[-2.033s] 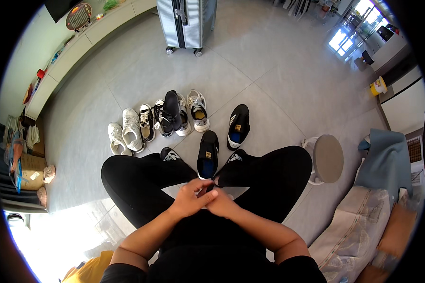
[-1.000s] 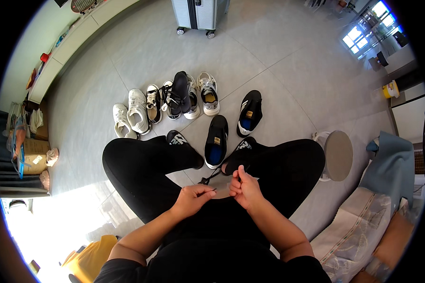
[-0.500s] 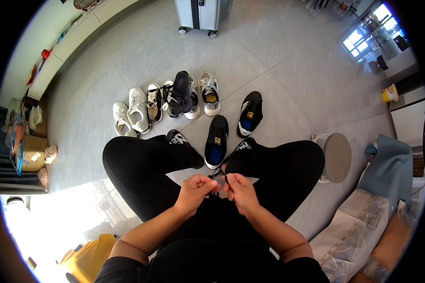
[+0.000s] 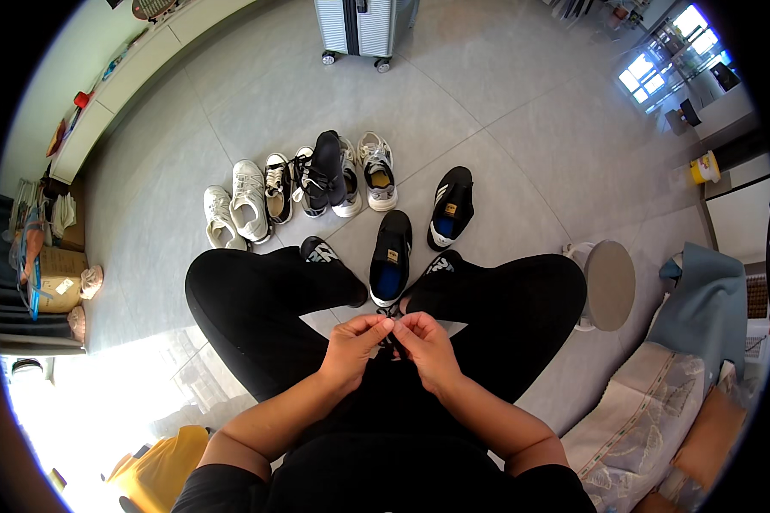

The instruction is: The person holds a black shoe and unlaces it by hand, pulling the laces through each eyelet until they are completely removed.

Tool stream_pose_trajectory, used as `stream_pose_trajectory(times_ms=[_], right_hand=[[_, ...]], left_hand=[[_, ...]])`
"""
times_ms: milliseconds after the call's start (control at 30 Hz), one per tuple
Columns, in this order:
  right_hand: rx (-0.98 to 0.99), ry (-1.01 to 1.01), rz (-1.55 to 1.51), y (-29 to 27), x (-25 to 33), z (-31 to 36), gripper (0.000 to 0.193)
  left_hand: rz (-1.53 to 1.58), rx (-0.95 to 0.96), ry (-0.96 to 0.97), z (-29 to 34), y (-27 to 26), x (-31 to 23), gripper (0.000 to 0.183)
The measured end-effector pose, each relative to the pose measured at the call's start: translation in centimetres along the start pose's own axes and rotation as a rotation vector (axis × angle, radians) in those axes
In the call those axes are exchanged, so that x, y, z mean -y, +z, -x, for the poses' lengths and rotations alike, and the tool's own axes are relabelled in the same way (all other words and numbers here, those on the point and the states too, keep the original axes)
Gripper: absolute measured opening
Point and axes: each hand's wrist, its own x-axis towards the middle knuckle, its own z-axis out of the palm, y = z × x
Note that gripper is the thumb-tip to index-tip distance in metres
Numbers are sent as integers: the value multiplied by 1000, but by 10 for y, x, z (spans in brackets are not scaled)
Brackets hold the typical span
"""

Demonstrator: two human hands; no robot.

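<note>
My left hand [image 4: 354, 349] and my right hand [image 4: 426, 349] meet above my lap, thumbs and fingertips pinched together. Between them runs a thin black shoelace [image 4: 388, 313], partly covered by the fingers; dark loops of it show just beyond and below the fingertips. Right ahead of the hands, a black low shoe [image 4: 392, 244] with a blue insole stands on the floor between my feet, with no lace visible in it. Its mate, another black shoe [image 4: 453, 201] with white stripes, sits a little farther to the right.
A row of white, black and grey shoes [image 4: 250, 201] stands ahead to the left. Farther off is a silver suitcase [image 4: 376, 30]. A round grey stool [image 4: 611, 285] is by my right knee, near a fabric-covered seat [image 4: 650, 410]. Cardboard boxes [image 4: 62, 269] stand at far left.
My right hand has moved left, and its fingertips now touch those of my left hand over the shoelace. The shoes stay where they were.
</note>
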Motion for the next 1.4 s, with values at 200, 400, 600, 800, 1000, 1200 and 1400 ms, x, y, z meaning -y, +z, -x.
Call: stream_pose_trajectory(times_ms=[200, 400, 600, 800, 1000, 1200, 1400], right_hand=[[122, -113, -66, -9, 7, -1, 27], [154, -81, -151, -22, 24, 0, 23], [-67, -219, -399, -40, 69, -10, 21], [-307, -478, -578, -118, 106, -21, 24], [-494, -752, -788, -239, 134, -21, 29], [-827, -819, -899, -345, 150, -17, 34], [-638, -808, -880, -377, 154, -25, 32]], left_hand=[[-127, 216, -82, -4, -2, -13, 19], [-282, 384, -105, -6, 9, -33, 19], [-436, 341, -112, -11, 16, -67, 17], [-696, 81, 110, -30, -26, -89, 15], [-883, -232, 392, -49, -74, -116, 14], [-833, -414, 523, -63, -122, -141, 15], [-716, -438, 476, -61, -115, -160, 16]])
